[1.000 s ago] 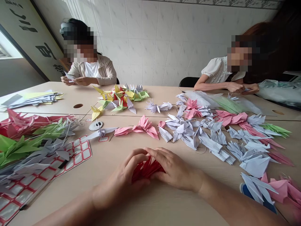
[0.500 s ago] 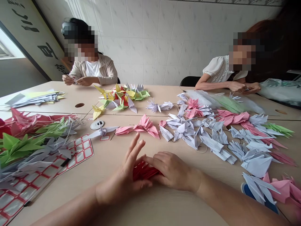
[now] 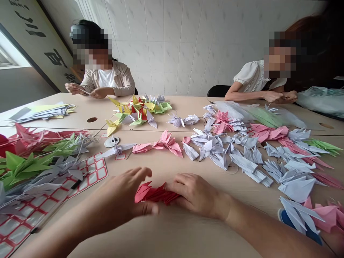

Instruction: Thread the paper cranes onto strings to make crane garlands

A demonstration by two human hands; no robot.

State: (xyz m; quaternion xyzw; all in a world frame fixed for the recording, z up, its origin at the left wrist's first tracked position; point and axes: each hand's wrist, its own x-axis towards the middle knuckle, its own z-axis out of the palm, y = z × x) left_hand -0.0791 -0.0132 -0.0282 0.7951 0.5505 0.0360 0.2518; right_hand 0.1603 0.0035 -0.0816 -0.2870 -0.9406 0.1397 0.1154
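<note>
A bunch of folded red paper cranes point(image 3: 157, 194) lies low over the table in front of me, pressed together in a row. My right hand point(image 3: 197, 197) has its fingers and thumb closed round the right end of the bunch. At the left end, my left hand point(image 3: 131, 195) is slightly blurred, its thumb and fingers spread apart, close beside the red paper. Whether its palm touches the cranes I cannot tell. Just beyond my hands sit pink paper cranes point(image 3: 163, 142).
White cranes point(image 3: 211, 147) spread across the right side. Yellow and green cranes point(image 3: 142, 109) lie farther back. At left, a string of cranes point(image 3: 25, 166) covers red-bordered label sheets point(image 3: 92, 172). Flat paper point(image 3: 40, 111) is stacked behind. Two people sit opposite, hands on small papers.
My left hand has shifted left from the red cranes and its raised fingers have lowered, exposing more of the bunch. My right hand stays on it. The left-hand person's hands have moved apart.
</note>
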